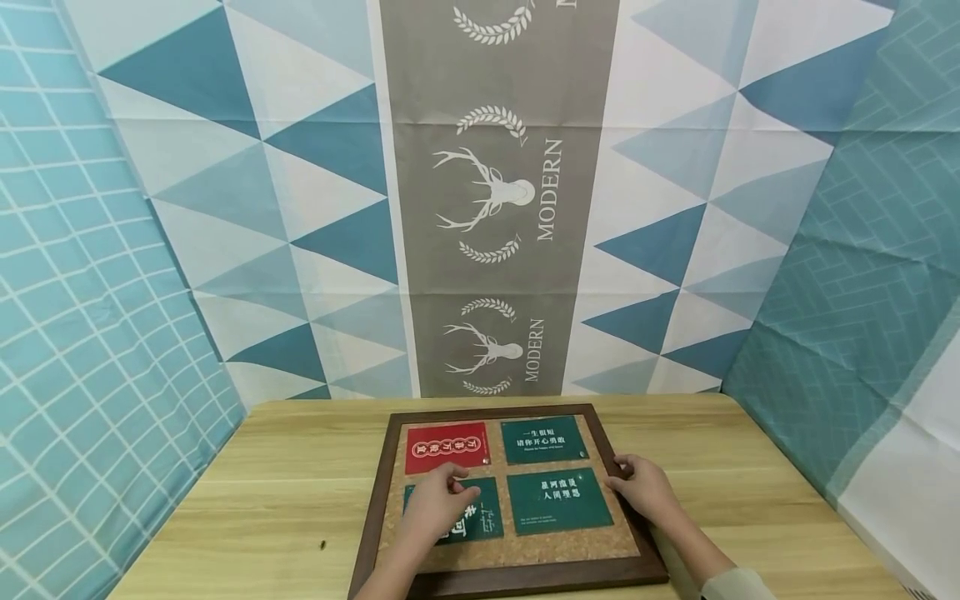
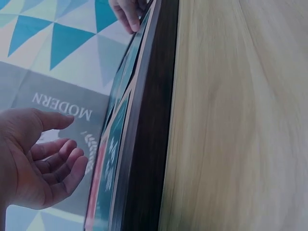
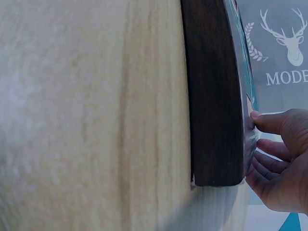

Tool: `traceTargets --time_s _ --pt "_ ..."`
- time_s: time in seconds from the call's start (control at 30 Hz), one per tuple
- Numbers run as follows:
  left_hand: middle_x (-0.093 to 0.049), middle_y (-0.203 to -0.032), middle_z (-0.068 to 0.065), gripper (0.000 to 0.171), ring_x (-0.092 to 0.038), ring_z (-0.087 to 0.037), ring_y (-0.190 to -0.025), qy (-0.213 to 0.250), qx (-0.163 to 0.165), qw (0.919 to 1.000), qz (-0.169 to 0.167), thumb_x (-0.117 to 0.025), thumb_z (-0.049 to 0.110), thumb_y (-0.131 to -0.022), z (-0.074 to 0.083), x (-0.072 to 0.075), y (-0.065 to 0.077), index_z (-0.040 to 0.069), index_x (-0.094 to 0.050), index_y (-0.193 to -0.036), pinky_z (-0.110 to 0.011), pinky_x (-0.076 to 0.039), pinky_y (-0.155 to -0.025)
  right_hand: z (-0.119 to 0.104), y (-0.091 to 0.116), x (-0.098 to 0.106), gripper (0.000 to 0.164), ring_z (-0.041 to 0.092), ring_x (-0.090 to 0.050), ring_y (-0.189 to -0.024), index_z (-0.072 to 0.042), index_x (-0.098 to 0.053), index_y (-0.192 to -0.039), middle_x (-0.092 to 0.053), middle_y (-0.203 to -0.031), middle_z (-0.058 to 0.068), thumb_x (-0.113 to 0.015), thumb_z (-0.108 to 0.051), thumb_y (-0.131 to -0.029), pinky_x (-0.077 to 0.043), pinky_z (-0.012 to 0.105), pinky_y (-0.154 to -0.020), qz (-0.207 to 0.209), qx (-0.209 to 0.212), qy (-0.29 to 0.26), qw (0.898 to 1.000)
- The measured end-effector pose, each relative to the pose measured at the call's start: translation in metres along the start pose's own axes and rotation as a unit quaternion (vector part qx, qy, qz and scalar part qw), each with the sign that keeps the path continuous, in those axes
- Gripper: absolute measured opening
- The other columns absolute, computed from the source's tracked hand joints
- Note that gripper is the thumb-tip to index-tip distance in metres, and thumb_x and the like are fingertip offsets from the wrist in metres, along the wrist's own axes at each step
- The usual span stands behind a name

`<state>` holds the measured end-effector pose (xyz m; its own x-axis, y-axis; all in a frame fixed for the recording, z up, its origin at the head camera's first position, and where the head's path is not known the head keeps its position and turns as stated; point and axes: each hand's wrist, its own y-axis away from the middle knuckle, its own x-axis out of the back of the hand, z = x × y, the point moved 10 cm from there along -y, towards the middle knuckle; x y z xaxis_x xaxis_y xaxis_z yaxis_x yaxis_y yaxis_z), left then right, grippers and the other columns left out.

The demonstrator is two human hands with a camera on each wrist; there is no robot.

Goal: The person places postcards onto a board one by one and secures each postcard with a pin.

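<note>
A cork board point(image 1: 555, 550) in a dark wooden frame lies on the table with red and green cards on it. My left hand point(image 1: 435, 508) hovers over the lower left green card point(image 1: 487, 508), fingers loosely curled and holding nothing; the left wrist view shows this hand point(image 2: 43, 159) apart from the board. At the frame's right side point(image 1: 617, 492), my right hand point(image 1: 645, 487) grips the rail, thumb on its face. In the right wrist view the right hand's point(image 3: 284, 159) thumb touches the dark frame point(image 3: 216, 96), and its other fingers are partly hidden behind the edge.
The wooden table point(image 1: 262, 483) extends left and right of the board. A small dark spot point(image 1: 322, 545) marks its left part. Patterned cloth point(image 1: 495, 250) hangs behind the table, with blue checked cloth point(image 1: 75, 292) on the left and teal cloth point(image 1: 862, 292) on the right.
</note>
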<state>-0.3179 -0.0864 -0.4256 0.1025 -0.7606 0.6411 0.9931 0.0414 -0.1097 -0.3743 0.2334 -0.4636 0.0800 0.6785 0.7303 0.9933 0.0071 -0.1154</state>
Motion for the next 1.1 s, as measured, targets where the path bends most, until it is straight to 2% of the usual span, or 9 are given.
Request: traceTargets --time_s 0.2,0.4,0.7,0.9,1.1 --pt "-0.057 -0.074 -0.001 0.031 -0.047 -0.012 -0.062 -0.002 -0.003 0.9997 0.023 -0.071 0.019 -0.081 -0.009 0.020 0.005 0.000 -0.065 -0.106 -0.025 -0.037 -0.052 0.002 0.000 0.000 0.045 0.022 -0.060 -0.080 0.008 -0.056 -0.120 -0.063 -0.096 0.016 -0.068 -0.016 -0.083 -0.050 0.035 -0.062 0.001 -0.002 0.000 1.000" --pt "-0.057 -0.074 0.000 0.032 -0.047 -0.013 -0.064 -0.039 0.015 0.9982 0.043 -0.071 0.023 -0.081 -0.021 0.039 0.009 0.002 -0.066 -0.104 -0.026 -0.037 -0.054 0.001 0.000 -0.001 0.045 0.023 -0.061 -0.080 0.008 -0.056 -0.120 -0.064 -0.097 0.016 -0.068 -0.016 -0.083 -0.051 0.036 -0.062 0.000 -0.002 0.003 1.000" --pt "-0.056 -0.075 -0.002 0.032 -0.047 -0.013 -0.063 -0.015 0.038 0.9975 0.058 -0.070 0.019 -0.082 -0.039 0.064 0.014 -0.001 -0.065 -0.105 -0.025 -0.038 -0.051 0.001 -0.001 0.000 0.044 0.022 -0.060 -0.080 0.008 -0.057 -0.119 -0.063 -0.095 0.015 -0.068 -0.015 -0.083 -0.050 0.035 -0.061 -0.001 -0.003 0.002 1.000" --pt "-0.056 -0.076 -0.003 0.034 -0.048 -0.014 -0.067 -0.025 0.054 0.9960 0.066 -0.068 0.020 -0.083 -0.051 0.077 0.017 -0.003 -0.064 -0.108 -0.025 -0.038 -0.052 0.001 -0.001 -0.001 0.045 0.023 -0.060 -0.081 0.008 -0.057 -0.120 -0.063 -0.096 0.016 -0.068 -0.015 -0.083 -0.050 0.036 -0.062 -0.001 -0.004 0.005 1.000" --pt "-0.056 -0.077 -0.003 0.033 -0.049 -0.014 -0.069 -0.039 0.060 0.9945 0.076 -0.069 0.021 -0.083 -0.062 0.089 0.019 -0.004 -0.064 -0.104 -0.023 -0.039 -0.052 0.000 -0.001 0.000 0.044 0.021 -0.060 -0.079 0.008 -0.056 -0.120 -0.063 -0.095 0.015 -0.068 -0.014 -0.083 -0.050 0.034 -0.060 -0.001 -0.004 0.004 1.000"
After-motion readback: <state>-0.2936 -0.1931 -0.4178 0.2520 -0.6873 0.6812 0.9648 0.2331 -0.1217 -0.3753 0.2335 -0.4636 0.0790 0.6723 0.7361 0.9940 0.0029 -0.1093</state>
